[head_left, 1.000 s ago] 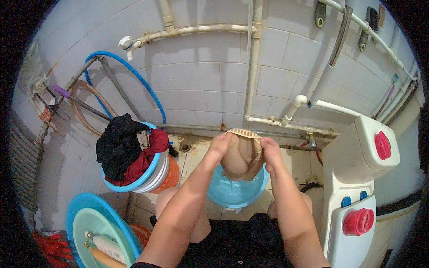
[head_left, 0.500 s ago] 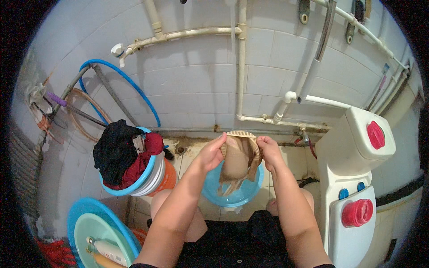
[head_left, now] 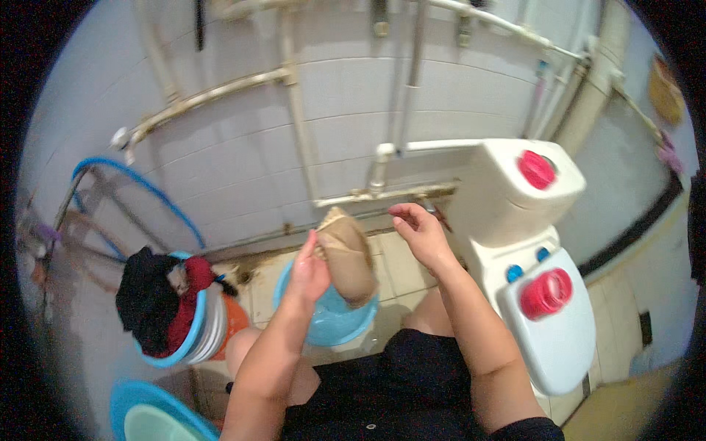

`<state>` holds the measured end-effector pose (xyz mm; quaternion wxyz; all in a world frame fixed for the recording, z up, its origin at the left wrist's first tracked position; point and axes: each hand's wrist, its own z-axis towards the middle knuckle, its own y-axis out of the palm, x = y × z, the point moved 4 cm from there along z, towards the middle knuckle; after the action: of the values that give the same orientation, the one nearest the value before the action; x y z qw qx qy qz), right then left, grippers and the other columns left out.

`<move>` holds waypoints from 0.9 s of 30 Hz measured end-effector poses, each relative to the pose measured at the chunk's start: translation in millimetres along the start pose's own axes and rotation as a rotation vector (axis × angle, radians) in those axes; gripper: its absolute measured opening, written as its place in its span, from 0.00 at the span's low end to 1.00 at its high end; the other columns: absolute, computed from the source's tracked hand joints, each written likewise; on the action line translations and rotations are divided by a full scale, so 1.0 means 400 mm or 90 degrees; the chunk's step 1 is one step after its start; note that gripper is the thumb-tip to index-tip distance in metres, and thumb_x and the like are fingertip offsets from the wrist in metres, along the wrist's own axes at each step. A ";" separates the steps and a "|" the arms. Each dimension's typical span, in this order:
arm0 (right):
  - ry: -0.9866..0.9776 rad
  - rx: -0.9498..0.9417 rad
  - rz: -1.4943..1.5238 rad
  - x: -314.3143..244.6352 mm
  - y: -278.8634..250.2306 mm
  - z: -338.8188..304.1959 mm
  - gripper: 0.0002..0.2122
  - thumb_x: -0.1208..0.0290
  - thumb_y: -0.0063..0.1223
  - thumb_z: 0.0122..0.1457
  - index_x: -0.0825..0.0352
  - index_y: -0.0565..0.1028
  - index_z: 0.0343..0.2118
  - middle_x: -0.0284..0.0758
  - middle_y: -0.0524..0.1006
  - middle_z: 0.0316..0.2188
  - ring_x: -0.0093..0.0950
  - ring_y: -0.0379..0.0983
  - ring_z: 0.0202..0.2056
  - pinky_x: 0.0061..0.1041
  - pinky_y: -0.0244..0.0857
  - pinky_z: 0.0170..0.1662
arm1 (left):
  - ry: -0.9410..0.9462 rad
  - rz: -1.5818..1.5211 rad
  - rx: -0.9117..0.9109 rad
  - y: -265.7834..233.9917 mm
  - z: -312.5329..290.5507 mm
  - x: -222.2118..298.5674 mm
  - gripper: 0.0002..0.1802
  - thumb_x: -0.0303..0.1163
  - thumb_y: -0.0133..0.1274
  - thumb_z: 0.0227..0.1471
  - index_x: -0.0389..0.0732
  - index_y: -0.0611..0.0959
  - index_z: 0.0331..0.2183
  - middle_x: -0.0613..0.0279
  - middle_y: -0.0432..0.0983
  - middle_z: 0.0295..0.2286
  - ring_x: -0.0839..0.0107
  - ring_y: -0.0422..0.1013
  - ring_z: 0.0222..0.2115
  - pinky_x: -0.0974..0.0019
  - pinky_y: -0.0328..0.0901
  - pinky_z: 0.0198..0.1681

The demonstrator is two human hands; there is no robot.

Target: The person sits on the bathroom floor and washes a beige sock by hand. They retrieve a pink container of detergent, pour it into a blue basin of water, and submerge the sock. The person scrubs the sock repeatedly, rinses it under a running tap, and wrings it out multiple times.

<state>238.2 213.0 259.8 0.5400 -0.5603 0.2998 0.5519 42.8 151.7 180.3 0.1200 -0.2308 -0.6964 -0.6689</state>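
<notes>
My left hand (head_left: 309, 273) pinches the edge of a tan cloth garment (head_left: 348, 263), which hangs down over a light blue basin (head_left: 332, 328) on the tiled floor. A paler, gathered edge shows at the garment's top. What kind of garment it is, I cannot tell. To the right and apart from the cloth, my right hand (head_left: 422, 234) is raised and empty, its thumb and fingers loosely curled but spaced apart. The basin's far part is hidden behind the cloth and my left hand.
On the left stands a blue-rimmed bucket (head_left: 193, 339) heaped with black clothes (head_left: 145, 298) and dark red clothes (head_left: 184, 323). Nested basins (head_left: 126, 397) sit nearer me. On the right, a white toilet (head_left: 507, 192) bears a red container (head_left: 546, 292) on its lid. Pipes (head_left: 296, 117) run along the wall.
My right hand has let go of the garment and moved away to the right. The cloth now hangs from my left hand alone. The view has swung to the right.
</notes>
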 end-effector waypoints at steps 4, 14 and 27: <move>-0.042 0.068 -0.137 -0.067 -0.241 -0.119 0.10 0.70 0.49 0.54 0.68 0.73 0.38 0.39 0.75 0.34 0.27 0.71 0.37 0.24 0.65 0.40 | -0.006 -0.021 -0.021 -0.007 0.046 -0.047 0.29 0.50 0.40 0.55 0.37 0.66 0.49 0.54 0.66 0.47 0.60 0.62 0.48 0.56 0.55 0.53; 0.284 0.019 -0.723 -0.022 -0.735 -0.388 0.09 0.69 0.53 0.45 0.66 0.77 0.30 0.45 0.76 0.27 0.39 0.74 0.30 0.33 0.66 0.34 | -0.010 -0.027 -0.028 0.058 0.067 -0.113 0.26 0.48 0.39 0.56 0.38 0.67 0.48 0.56 0.67 0.46 0.60 0.63 0.48 0.57 0.55 0.53; 0.401 -0.261 -0.803 0.203 -0.769 -0.339 0.13 0.73 0.52 0.41 0.63 0.73 0.34 0.43 0.76 0.31 0.39 0.72 0.34 0.35 0.64 0.38 | 0.002 -0.008 -0.022 0.054 0.022 -0.070 0.28 0.49 0.37 0.56 0.37 0.66 0.49 0.53 0.66 0.47 0.59 0.63 0.48 0.56 0.56 0.53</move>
<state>581.8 180.2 241.7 0.5277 -0.8481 -0.0479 -0.0065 78.7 156.1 185.3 0.1131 -0.2277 -0.6861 -0.6816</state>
